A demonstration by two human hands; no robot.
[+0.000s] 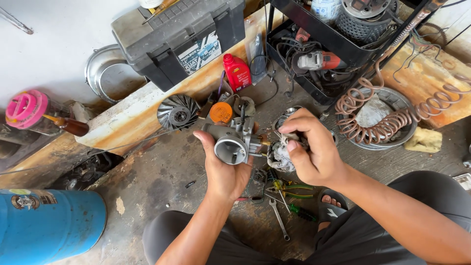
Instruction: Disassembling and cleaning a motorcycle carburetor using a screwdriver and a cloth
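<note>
Carburettor point(234, 142): silver-grey. Oil bottle point(236, 72): red. Toolbox point(179, 34): black. Gas cylinder point(49, 225): blue. Coiled hose point(387, 122): copper-brown. Round cap point(221, 112): orange.

A black toolbox point(176, 37) sits far on a rusty ledge, a red bottle point(236, 72) to its right and a finned metal disc point(177, 112) below it. A coiled copper-coloured hose point(387, 125) lies right, under a black rack point(321, 44). A blue cylinder point(49, 225) lies near left. A wrench point(278, 218) and green-handled pliers point(294, 189) lie on the floor.
</note>
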